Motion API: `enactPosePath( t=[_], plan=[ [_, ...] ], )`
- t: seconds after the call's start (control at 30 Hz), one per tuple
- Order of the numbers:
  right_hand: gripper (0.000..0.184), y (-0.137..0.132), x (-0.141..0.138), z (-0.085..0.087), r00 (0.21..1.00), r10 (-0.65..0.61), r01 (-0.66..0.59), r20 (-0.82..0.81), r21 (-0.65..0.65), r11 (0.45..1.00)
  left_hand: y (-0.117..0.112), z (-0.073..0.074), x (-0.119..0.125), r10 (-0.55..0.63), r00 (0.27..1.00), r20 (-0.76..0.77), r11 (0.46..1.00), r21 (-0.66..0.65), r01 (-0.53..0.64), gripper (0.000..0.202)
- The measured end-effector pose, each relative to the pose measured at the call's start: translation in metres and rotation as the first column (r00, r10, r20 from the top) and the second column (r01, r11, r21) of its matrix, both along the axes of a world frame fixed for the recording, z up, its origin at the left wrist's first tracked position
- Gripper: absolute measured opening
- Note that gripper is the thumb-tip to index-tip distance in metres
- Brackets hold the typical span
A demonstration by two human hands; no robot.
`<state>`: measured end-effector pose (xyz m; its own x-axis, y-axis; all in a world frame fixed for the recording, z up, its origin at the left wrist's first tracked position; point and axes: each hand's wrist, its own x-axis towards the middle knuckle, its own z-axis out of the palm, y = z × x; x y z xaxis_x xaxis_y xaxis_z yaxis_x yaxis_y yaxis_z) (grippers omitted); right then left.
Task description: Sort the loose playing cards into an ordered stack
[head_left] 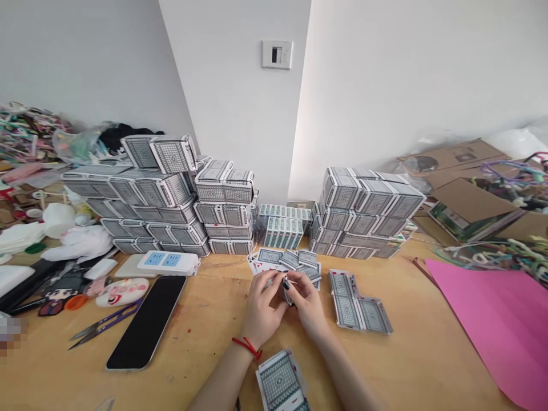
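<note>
My left hand (262, 305) and my right hand (310, 305) meet near the middle of the table, fingers bent together. Between them they pinch a playing card (288, 296), which looks folded; most of it is hidden by the fingers. Just beyond the fingertips lie loose grey-backed playing cards (269, 257), some overlapping and at least one face up. Right of my right hand sits an L-shaped piece made of folded cards (346, 302). A similar card piece (279, 379) rests between my forearms, close to the front.
Tall stacks of card-built blocks stand at the left (166, 191) and right (359, 211), with small card boxes (285, 228) between. A phone (148, 322), scissors (107, 323) and a power strip (169, 262) lie left. Pink paper (492, 319) and a cardboard box (479, 200) are right.
</note>
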<state>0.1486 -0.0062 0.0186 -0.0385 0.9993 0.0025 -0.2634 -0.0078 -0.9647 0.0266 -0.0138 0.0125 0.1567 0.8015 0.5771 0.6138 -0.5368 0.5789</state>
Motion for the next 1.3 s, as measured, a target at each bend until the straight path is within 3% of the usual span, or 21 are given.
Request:
enactPosePath(
  t=[1.3],
  plan=[
    [0.028, -0.0026, -0.0002, 0.0070, 0.998, 0.050, -0.050, 0.027, -0.013, 0.999, -0.0028, 0.0011, 0.0003, -0.038, 0.999, 0.025, 0.999, 0.020, 0.038, 0.044]
  ],
)
